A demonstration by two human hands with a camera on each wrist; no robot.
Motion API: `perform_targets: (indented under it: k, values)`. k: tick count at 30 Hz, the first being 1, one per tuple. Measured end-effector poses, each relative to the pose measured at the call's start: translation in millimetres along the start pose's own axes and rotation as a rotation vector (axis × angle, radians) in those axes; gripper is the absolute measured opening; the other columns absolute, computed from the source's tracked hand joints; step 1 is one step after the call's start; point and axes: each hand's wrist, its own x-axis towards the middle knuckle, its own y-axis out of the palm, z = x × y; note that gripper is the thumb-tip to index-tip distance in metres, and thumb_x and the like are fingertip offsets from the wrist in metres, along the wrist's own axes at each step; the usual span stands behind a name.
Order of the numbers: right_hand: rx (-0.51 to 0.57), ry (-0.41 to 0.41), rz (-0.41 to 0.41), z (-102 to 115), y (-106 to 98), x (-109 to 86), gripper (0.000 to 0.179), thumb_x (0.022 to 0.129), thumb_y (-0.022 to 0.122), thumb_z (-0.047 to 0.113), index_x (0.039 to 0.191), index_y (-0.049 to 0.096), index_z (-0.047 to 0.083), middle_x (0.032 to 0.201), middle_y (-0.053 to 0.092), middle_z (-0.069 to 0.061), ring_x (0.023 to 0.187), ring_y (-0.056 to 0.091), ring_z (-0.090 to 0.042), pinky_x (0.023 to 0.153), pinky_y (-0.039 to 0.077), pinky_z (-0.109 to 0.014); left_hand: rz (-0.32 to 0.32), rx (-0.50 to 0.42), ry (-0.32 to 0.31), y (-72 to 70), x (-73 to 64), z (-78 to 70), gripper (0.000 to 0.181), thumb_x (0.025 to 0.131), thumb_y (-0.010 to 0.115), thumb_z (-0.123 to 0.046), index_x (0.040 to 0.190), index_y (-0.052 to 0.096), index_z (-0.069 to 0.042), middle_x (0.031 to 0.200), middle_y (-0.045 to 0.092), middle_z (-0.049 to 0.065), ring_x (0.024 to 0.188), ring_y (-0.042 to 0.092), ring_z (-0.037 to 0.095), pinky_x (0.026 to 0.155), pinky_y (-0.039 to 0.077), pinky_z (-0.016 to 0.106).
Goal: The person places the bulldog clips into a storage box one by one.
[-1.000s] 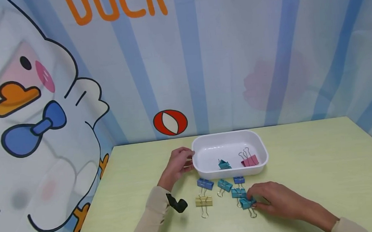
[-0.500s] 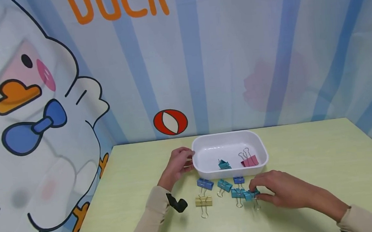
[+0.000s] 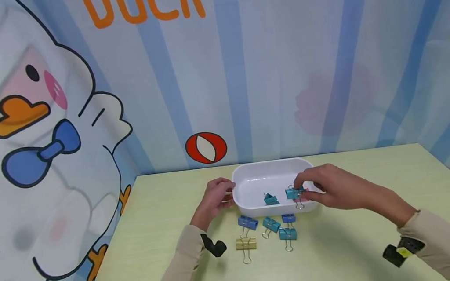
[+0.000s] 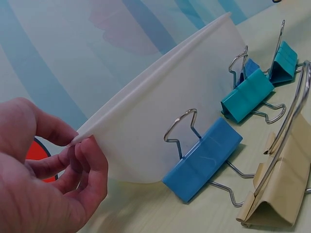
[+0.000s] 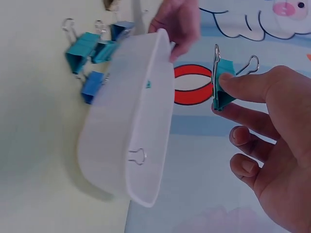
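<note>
My right hand [image 3: 333, 188] pinches a teal binder clip [image 5: 222, 87] between thumb and forefinger. It is over the right part of the white plastic tray [image 3: 254, 184], and the clip's wire handles stick out. Below it in the head view, a pink binder clip [image 3: 303, 196] is mostly covered by the hand and the held clip. Another teal clip [image 3: 270, 199] lies inside the tray. At the tray's left end my left hand [image 3: 216, 197] pinches the rim [image 4: 92, 127] between thumb and curled fingers.
In front of the tray on the pale table [image 3: 361, 253] lie two blue binder clips, the left one [image 3: 247, 222] and the right one [image 3: 288, 218], two teal clips [image 3: 271, 224] and a gold one [image 3: 246, 244]. A printed duck curtain [image 3: 267, 66] hangs behind the table.
My right hand has lifted a teal binder clip from the front group and carried it up and away from me, over the tray. The left hand has stayed on the rim.
</note>
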Motion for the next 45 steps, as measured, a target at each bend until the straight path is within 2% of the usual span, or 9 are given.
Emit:
perform_targets:
  k: [5,12,17,20,27,31,35,45]
  values:
    - [-0.009,0.007,-0.081,-6.6,-7.4,15.2,0.02,0.093,0.079,0.014,0.112,0.072,0.015,0.105,0.071,0.006,0.074,0.056,-0.008,0.061,0.052,-0.024,0.008,-0.006,0.0,-0.2,-0.4,-0.6,0.024,0.101,0.064,-0.02,0.119,0.063,-0.005,0.11,0.066,0.016,0.083,0.063,0.024,0.068,0.058,0.027]
    - [-0.032,0.07,-0.126,-13.4,-13.3,29.7,0.02,0.094,0.078,0.017,0.112,0.071,0.014,0.103,0.071,0.003,0.078,0.059,-0.014,0.064,0.053,-0.029,0.01,-0.004,-0.005,0.3,-0.4,-1.8,0.024,0.101,0.064,-0.02,0.12,0.063,-0.005,0.111,0.066,0.016,0.084,0.062,0.024,0.068,0.058,0.027]
    - [-0.063,0.17,-0.149,-14.6,-13.1,31.3,0.059,0.084,0.087,0.042,0.131,0.066,0.014,0.123,0.069,-0.007,0.1,0.067,-0.025,0.077,0.061,-0.041,0.01,-0.002,-0.004,-0.3,0.9,-0.6,0.024,0.101,0.064,-0.02,0.12,0.063,-0.005,0.111,0.066,0.016,0.083,0.063,0.024,0.069,0.058,0.028]
    - [-0.054,0.214,-0.132,-13.2,-10.5,28.9,0.076,0.077,0.087,0.055,0.137,0.063,0.015,0.129,0.065,-0.009,0.106,0.067,-0.028,0.077,0.062,-0.042,0.014,0.001,0.001,-0.9,1.4,-0.1,0.024,0.101,0.064,-0.02,0.12,0.063,-0.005,0.112,0.066,0.016,0.083,0.063,0.024,0.069,0.058,0.028]
    - [-0.073,0.244,-0.069,-3.8,-1.1,16.4,0.079,0.077,0.08,0.068,0.136,0.064,0.017,0.131,0.065,-0.008,0.106,0.065,-0.026,0.076,0.06,-0.041,0.011,0.011,0.0,-2.1,2.0,-0.4,0.024,0.1,0.064,-0.02,0.119,0.063,-0.006,0.112,0.066,0.016,0.082,0.063,0.024,0.066,0.057,0.026]
    - [-0.085,0.222,-0.041,2.4,8.8,7.8,0.079,0.077,0.079,0.07,0.135,0.065,0.018,0.13,0.066,-0.006,0.104,0.065,-0.024,0.078,0.06,-0.043,0.009,0.007,0.004,-2.1,2.4,-0.2,0.023,0.1,0.064,-0.02,0.118,0.064,-0.006,0.111,0.066,0.016,0.082,0.063,0.024,0.066,0.057,0.026]
    - [-0.091,0.201,0.002,8.6,22.3,-2.2,0.078,0.076,0.08,0.069,0.133,0.066,0.018,0.127,0.068,-0.003,0.107,0.067,-0.026,0.084,0.06,-0.051,0.012,0.006,0.003,-1.9,1.3,0.8,0.023,0.1,0.064,-0.02,0.118,0.064,-0.005,0.112,0.066,0.016,0.084,0.063,0.024,0.067,0.058,0.027]
    - [-0.008,0.174,0.092,8.6,66.4,-20.5,0.061,0.081,0.081,0.061,0.126,0.071,0.021,0.126,0.069,0.003,0.11,0.067,-0.024,0.088,0.059,-0.052,0.001,0.008,0.0,-3.1,1.2,1.0,0.024,0.101,0.063,-0.02,0.12,0.063,-0.005,0.113,0.066,0.016,0.085,0.064,0.024,0.068,0.058,0.026]
